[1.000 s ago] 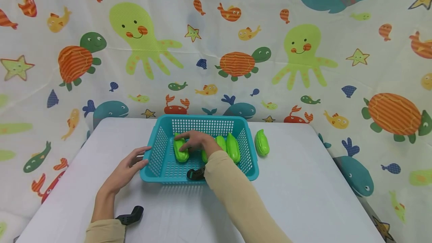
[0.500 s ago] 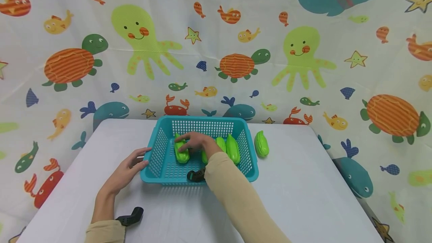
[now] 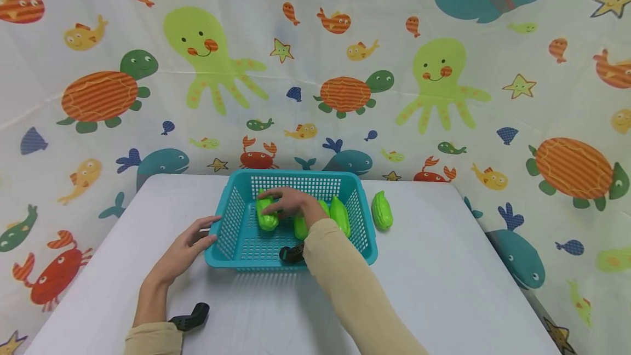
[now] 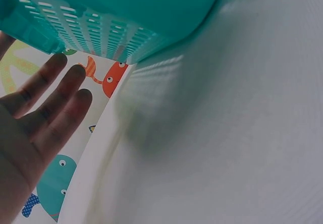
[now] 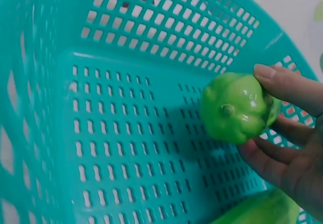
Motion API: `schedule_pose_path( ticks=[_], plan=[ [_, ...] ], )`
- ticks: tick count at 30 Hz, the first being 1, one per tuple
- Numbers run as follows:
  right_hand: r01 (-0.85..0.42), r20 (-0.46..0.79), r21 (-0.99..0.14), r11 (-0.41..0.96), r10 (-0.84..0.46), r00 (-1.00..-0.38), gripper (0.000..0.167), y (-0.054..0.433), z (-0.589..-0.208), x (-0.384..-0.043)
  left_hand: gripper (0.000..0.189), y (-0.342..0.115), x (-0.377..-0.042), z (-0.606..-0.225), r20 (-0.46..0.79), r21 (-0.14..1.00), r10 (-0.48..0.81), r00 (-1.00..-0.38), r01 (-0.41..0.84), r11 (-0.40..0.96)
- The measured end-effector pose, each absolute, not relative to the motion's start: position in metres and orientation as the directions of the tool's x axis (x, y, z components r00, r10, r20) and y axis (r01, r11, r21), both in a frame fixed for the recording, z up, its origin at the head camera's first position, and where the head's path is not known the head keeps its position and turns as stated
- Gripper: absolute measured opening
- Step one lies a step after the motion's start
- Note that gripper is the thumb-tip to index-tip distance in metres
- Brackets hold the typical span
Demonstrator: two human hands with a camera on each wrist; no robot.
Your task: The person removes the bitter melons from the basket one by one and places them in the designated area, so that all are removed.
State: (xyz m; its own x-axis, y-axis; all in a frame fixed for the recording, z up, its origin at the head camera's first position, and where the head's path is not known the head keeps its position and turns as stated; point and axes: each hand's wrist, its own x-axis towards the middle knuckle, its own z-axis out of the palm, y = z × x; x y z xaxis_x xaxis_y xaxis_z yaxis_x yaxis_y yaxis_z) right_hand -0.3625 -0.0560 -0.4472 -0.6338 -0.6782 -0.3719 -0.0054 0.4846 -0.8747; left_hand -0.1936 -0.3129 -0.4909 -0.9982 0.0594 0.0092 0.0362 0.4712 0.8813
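My right hand [image 3: 291, 201] is inside the teal basket [image 3: 229, 259], pinching a glossy green bitter melon [image 3: 268, 221] between thumb and fingers. In the right wrist view, the lobed end of this bitter melon [image 5: 232, 108] faces the camera, over the slotted basket floor. Several more bitter melons [image 3: 340, 213] lie in the basket's right half, partly hidden by my right arm. Beside the left rim is my left hand [image 3: 184, 245], its fingertips at the rim. In the left wrist view, the left hand's fingers [image 4: 53, 103] are spread and fairly straight under the basket's edge.
One bitter melon [image 3: 382, 210] lies on the white table [image 3: 443, 267], just right of the basket. A sea-animal printed curtain [image 3: 305, 43] hangs behind the table. Black wrist devices [image 3: 192, 316] sit on both forearms.
My right hand has shifted slightly right with the bitter melon, which now sits a little higher and farther right in the head view. The left hand stays where it was.
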Motion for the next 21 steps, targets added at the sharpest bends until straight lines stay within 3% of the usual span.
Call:
schedule_pose_path(
  ticks=[8,21],
  plan=[
    [0.019,-0.382,-0.885,0.465,-0.704,-0.599,0.043,-0.0527,-0.4498,-0.3673,0.056,-0.3122,-0.1931,-0.4908,0.002,0.88,0.055,-0.998,0.028,0.474],
    [0.008,-0.335,-0.901,0.433,-0.686,-0.646,0.042,-0.0486,-0.4448,-0.3693,0.056,-0.3134,-0.1943,-0.4906,0.0,0.877,0.052,-0.999,0.025,0.48]
  ],
)
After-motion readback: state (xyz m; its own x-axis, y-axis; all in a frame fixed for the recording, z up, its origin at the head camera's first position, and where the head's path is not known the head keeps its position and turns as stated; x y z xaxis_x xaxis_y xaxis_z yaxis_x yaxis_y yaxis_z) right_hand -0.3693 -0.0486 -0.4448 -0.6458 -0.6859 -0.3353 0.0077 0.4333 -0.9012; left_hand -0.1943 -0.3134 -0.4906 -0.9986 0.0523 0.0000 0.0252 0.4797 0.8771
